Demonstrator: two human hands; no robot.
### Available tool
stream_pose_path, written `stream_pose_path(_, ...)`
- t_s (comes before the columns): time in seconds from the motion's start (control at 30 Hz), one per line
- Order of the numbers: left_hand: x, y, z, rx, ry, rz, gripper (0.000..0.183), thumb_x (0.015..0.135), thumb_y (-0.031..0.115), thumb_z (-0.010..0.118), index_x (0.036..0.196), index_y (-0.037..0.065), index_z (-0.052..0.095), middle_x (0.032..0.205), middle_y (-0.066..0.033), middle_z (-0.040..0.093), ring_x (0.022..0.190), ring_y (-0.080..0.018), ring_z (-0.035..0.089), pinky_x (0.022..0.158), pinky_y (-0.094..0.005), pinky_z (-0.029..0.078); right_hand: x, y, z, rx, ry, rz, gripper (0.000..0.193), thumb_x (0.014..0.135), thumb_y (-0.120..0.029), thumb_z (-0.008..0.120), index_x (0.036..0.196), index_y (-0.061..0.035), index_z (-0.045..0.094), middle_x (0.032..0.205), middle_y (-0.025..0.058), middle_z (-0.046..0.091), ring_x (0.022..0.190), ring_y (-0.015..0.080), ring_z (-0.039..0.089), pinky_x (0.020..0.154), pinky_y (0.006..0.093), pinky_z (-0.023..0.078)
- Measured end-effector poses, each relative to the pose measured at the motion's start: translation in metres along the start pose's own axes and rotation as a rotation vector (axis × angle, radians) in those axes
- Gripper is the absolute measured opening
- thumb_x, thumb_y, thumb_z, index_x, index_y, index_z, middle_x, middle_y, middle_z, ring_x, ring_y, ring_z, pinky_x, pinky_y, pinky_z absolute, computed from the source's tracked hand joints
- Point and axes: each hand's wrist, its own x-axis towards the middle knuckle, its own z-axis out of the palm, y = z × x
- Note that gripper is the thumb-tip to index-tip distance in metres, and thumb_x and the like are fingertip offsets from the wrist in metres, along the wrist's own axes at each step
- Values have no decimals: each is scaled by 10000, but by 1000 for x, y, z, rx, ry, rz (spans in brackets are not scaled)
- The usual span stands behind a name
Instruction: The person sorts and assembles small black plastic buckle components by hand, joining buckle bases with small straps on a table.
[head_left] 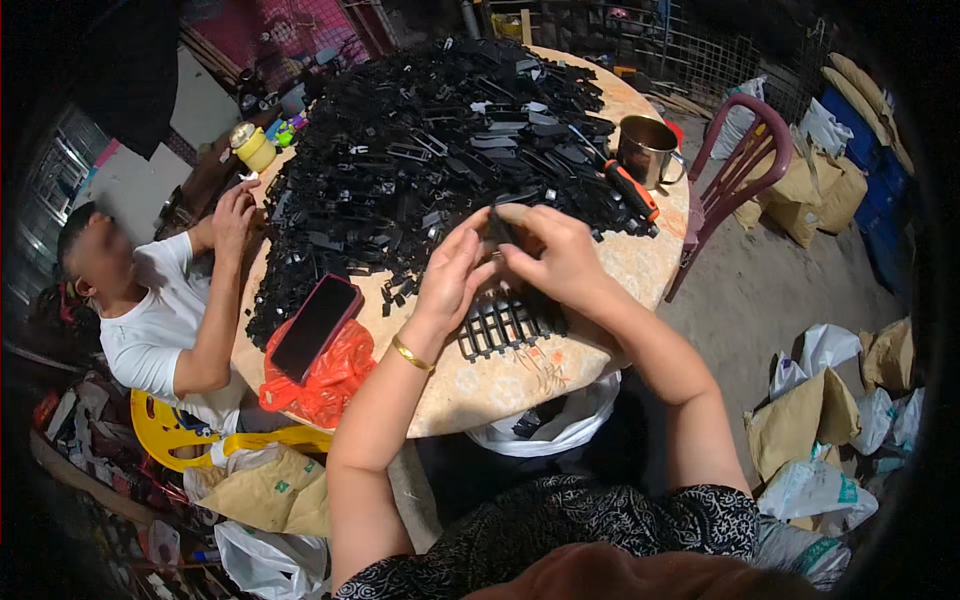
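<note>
My left hand [452,278] and my right hand [556,258] meet over the near part of the table, fingers closed on a small black plastic part [498,228]. My fingers cover most of it, so its full shape is hidden. Just below my hands, a black slatted plastic rack [502,328] lies on the tabletop. Beyond them spreads a large heap of black plastic parts [400,150], with a few pale or shiny pieces among them.
A phone [316,328] rests on a red plastic bag [345,365] at the table's left edge. An orange-handled screwdriver [632,190] and a metal mug [645,150] are at right. A co-worker [150,310] sits left. A white bag [560,425] hangs below the near edge.
</note>
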Motion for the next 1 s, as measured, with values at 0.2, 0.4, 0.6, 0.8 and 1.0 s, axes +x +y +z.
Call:
stream_pose_path(0.2,8,0,-19,812,182,238,255,858,140,582,1068,-2,605,952,-81,584,813,-131,581,709,-240,479,-32,1,-52,-400,-313,136,274,715,-140,597,959,-17,602,766,201,595,720,354,596,678,416,489)
stream_pose_path(0.4,20,2,-2,1259,-64,254,173,784,48,595,940,37,669,866,-95,598,790,-198,583,755,-294,470,-60,8,-37,-412,-365,132,186,766,-160,562,850,5,584,739,213,583,723,371,585,681,438,474)
stream_pose_path(0.6,38,1,18,1530,-590,281,331,695,-32,591,946,158,694,940,-74,527,957,-248,471,851,-320,408,-41,33,-52,-376,-229,46,155,780,-159,584,872,-48,642,721,172,605,688,352,591,642,441,470)
stream_pose_path(0.8,46,7,24,1660,-694,274,276,707,10,595,915,163,693,898,-72,505,923,-249,469,822,-322,425,-27,60,-57,-545,-294,173,164,739,-160,633,862,-55,664,773,162,573,769,329,590,678,410,480)
stream_pose_path(1.0,49,20,-11,1931,-434,466,171,741,89,580,865,138,686,878,-67,500,887,-237,492,749,-333,451,-14,76,-31,-639,-371,1,110,705,-72,582,789,-20,631,778,179,583,767,346,591,694,423,480)
